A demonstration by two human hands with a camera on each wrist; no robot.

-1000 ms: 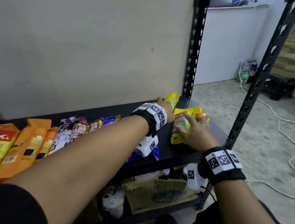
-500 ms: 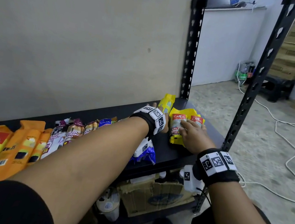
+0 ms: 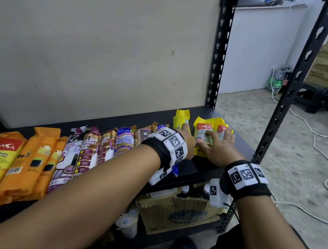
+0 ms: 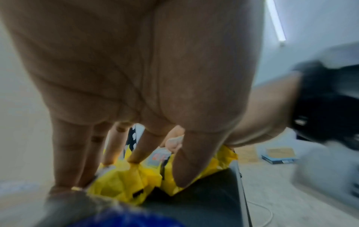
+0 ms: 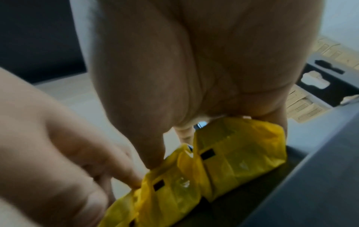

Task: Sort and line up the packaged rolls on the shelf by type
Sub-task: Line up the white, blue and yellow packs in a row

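Three yellow packaged rolls lie at the right end of the black shelf (image 3: 203, 169). My left hand (image 3: 186, 135) presses straight fingers (image 4: 139, 152) on the leftmost yellow roll (image 3: 180, 116). My right hand (image 3: 218, 143) lies flat with spread fingers over the two labelled yellow rolls (image 3: 202, 129), which sit side by side. The wrist views show the yellow rolls (image 4: 124, 184) (image 5: 233, 161) under both palms. Further left lie blue singlet-handle rolls (image 3: 125, 140), purple and brown draw-string rolls (image 3: 87, 150) and orange rolls (image 3: 30, 165), in a row.
Black shelf uprights (image 3: 286, 98) (image 3: 220, 48) stand at the right corners, with a beige wall behind. A torn cardboard box (image 3: 179, 213) and bottles sit on the lower shelf. A white cable (image 3: 321, 148) runs over the floor to the right.
The two right yellow rolls went from a jumble to lying side by side, labels up. My right hand has spread flat over them. My left hand stayed on the left yellow roll.
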